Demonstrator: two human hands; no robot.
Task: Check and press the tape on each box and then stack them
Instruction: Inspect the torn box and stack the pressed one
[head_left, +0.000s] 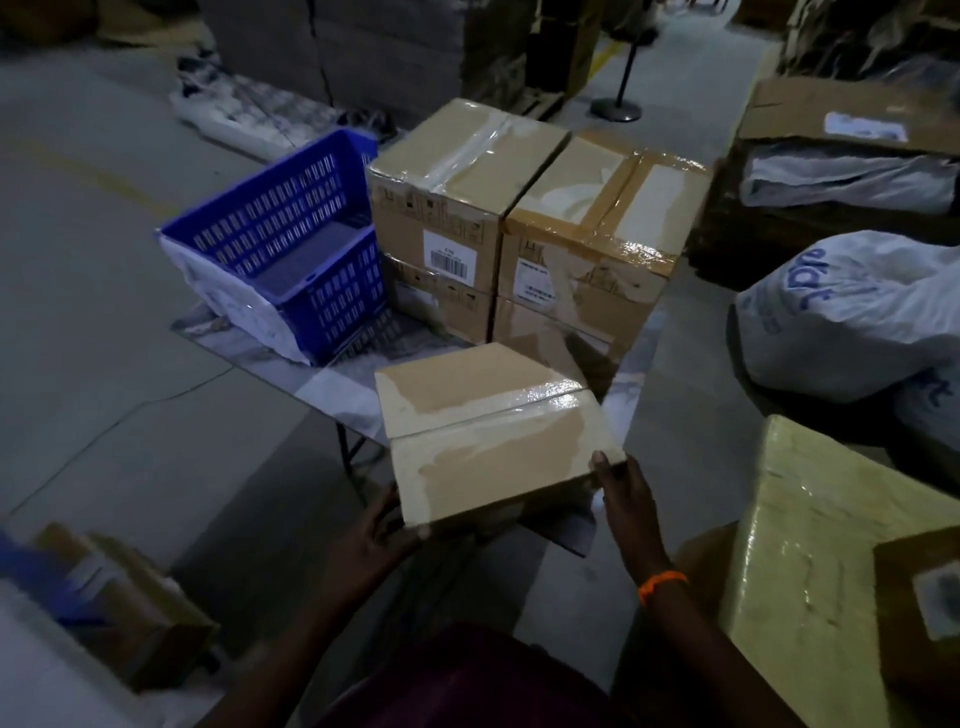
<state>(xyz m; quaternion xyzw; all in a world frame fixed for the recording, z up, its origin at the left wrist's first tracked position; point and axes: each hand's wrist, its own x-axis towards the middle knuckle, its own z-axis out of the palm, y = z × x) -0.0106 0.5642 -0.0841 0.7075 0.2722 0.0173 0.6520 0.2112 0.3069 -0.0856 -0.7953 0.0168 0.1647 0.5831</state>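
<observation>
Small box (493, 447) held over the near edge of the bench (337, 395), glossy tape along its top seam.
Your left hand (374, 535) curls round the small box's near-left corner, thumb on the edge; your right hand (631, 501) grips the near-right corner, thumb on top. Farther back on the bench stand four taped boxes (452, 171), stacked two on two and touching, with a blue basket (291, 244) just beside them on the left.
</observation>
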